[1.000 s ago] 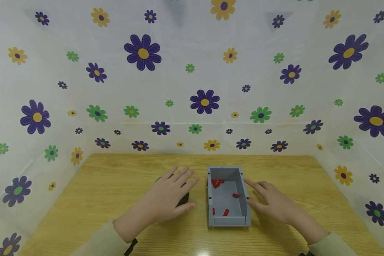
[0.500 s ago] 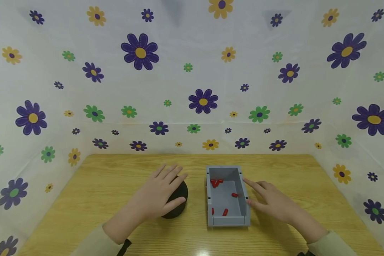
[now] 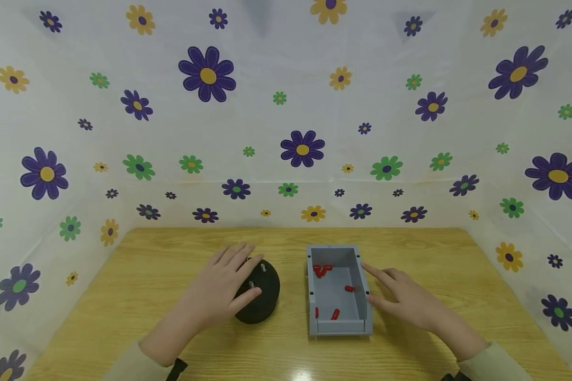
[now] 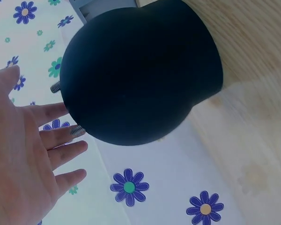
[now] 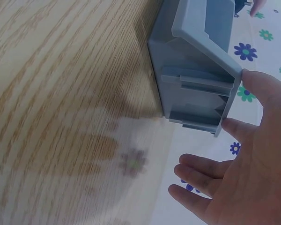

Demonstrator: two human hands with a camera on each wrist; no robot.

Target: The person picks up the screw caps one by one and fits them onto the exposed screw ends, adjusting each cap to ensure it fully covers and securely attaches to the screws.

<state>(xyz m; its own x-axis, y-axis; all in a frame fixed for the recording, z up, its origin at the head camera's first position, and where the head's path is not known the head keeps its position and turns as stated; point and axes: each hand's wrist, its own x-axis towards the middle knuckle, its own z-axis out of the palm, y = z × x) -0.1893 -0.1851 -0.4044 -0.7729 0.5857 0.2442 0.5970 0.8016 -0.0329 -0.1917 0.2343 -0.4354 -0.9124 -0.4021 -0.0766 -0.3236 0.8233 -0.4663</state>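
Left hand: fingers spread, grasping nothing, near the bolts
Right hand: fingers released, two tips touching the gray bin
Black stand: on the tabletop, left of the bin
Red capsules: scattered inside the bin

in the head view the left hand covers part of the black round block, the grey bin partly hides one red capsule behind its left side, and the left wrist view's top edge crops the bin.
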